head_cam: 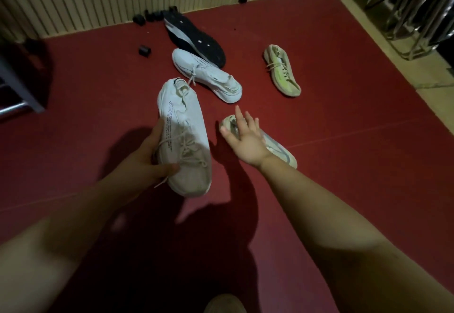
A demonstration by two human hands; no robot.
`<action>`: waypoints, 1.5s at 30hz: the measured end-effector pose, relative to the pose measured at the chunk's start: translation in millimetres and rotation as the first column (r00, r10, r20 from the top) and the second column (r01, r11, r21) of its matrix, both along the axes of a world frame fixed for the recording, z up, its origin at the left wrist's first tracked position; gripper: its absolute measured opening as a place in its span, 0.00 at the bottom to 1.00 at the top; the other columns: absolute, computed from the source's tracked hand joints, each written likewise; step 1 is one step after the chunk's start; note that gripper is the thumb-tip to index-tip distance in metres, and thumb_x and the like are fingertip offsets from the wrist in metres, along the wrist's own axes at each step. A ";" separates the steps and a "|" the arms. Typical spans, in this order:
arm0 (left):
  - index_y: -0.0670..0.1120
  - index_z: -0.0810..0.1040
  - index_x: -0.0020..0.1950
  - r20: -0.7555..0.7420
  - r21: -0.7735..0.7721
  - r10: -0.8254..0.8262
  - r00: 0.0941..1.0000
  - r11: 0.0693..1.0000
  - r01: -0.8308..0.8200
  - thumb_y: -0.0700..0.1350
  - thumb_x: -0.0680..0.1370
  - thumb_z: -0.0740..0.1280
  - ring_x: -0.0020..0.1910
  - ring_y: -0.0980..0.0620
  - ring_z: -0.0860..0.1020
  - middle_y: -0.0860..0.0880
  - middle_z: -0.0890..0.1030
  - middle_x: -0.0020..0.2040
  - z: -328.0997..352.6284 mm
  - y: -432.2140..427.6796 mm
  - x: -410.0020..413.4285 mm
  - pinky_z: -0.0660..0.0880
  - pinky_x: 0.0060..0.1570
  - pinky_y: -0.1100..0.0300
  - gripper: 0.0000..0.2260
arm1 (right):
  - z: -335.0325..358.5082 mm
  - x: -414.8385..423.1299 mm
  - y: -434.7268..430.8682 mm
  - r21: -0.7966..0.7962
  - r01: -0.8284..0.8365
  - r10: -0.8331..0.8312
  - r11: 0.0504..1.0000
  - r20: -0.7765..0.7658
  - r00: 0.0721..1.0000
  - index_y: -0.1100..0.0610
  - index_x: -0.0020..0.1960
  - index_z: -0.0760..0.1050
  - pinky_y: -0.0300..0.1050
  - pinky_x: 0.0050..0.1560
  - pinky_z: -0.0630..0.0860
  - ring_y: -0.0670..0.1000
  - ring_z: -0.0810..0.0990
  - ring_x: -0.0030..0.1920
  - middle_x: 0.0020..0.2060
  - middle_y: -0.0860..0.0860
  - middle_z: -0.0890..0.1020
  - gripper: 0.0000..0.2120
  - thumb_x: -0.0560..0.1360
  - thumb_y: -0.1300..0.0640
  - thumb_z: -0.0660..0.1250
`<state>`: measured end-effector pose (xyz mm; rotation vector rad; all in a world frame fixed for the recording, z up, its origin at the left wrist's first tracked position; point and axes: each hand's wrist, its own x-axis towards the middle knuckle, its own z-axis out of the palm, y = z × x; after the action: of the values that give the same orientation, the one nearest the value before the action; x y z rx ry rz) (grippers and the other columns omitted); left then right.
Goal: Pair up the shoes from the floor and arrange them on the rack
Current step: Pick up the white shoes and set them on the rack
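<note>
White sneaker (pixel 183 126): was gripped by left hand (pixel 157 155) over red floor (pixel 344 141).
Right hand (pixel 243 138): fingers spread over pale shoe (pixel 277 148); contact unclear.
Second white sneaker (pixel 208 74): lay on floor just beyond.

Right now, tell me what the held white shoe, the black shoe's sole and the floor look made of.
White shoe in the left hand: probably matte knit fabric, softly creased, cord laces. Black shoe, sole up: likely dull rubber with pale dots. Floor: smooth red sheet, maybe vinyl, thin seam lines.
</note>
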<state>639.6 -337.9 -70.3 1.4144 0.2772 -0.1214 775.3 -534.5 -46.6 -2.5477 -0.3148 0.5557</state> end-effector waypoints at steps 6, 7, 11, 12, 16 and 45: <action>0.59 0.54 0.77 -0.003 -0.035 0.099 0.995 0.994 -0.099 0.32 0.67 0.70 0.68 0.51 0.71 0.53 0.70 0.71 14.2 26.3 -47.1 0.70 0.66 0.49 0.46 | 10.9 -34.3 72.3 0.391 -0.023 0.134 0.920 -0.260 0.956 0.44 0.77 0.43 0.42 0.73 0.52 0.50 0.62 0.73 0.72 0.53 0.63 0.36 0.77 0.37 0.58; 0.58 0.53 0.77 -0.009 -0.027 0.129 0.992 0.991 -0.129 0.32 0.67 0.70 0.68 0.52 0.71 0.53 0.70 0.71 16.9 31.1 -60.2 0.71 0.64 0.51 0.45 | 4.3 -44.0 85.7 0.403 -0.054 0.183 0.913 -0.290 0.939 0.45 0.77 0.44 0.47 0.74 0.55 0.48 0.66 0.70 0.67 0.52 0.69 0.39 0.75 0.34 0.59; 0.61 0.50 0.73 -0.069 0.058 0.303 0.951 0.952 -0.299 0.28 0.70 0.70 0.60 0.72 0.71 0.69 0.67 0.67 30.8 56.8 -114.2 0.72 0.54 0.71 0.46 | 0.7 -89.5 133.4 0.500 -0.213 0.394 0.839 -0.289 0.872 0.41 0.77 0.43 0.43 0.68 0.65 0.44 0.72 0.63 0.63 0.44 0.74 0.34 0.78 0.40 0.58; 0.61 0.48 0.74 -0.086 0.083 0.322 0.943 0.946 -0.315 0.29 0.70 0.72 0.61 0.73 0.69 0.71 0.66 0.67 33.7 65.6 -129.0 0.71 0.57 0.71 0.48 | 0.4 -99.5 143.0 0.540 -0.232 0.438 0.809 -0.289 0.851 0.41 0.77 0.43 0.38 0.64 0.68 0.42 0.75 0.60 0.63 0.44 0.75 0.33 0.79 0.43 0.58; 0.62 0.45 0.75 -0.163 0.110 0.395 0.904 0.918 -0.381 0.35 0.68 0.73 0.68 0.64 0.67 0.64 0.65 0.72 47.7 94.7 -192.6 0.69 0.66 0.61 0.49 | -2.0 -138.8 190.9 0.628 -0.320 0.614 0.709 -0.328 0.718 0.41 0.77 0.43 0.35 0.62 0.69 0.36 0.75 0.55 0.63 0.43 0.74 0.34 0.79 0.50 0.61; 0.57 0.43 0.78 -0.163 0.181 0.671 0.724 0.741 -0.646 0.31 0.72 0.70 0.66 0.57 0.69 0.55 0.66 0.73 79.5 183.8 -446.1 0.73 0.53 0.71 0.47 | 30.7 -384.9 352.1 0.757 -0.503 0.903 0.417 -0.282 0.324 0.43 0.73 0.59 0.45 0.57 0.78 0.48 0.80 0.59 0.59 0.47 0.80 0.29 0.78 0.63 0.63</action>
<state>193.5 -154.0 9.2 1.3330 0.9770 0.3413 390.4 -182.5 -15.9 -1.3077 -1.2310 1.4480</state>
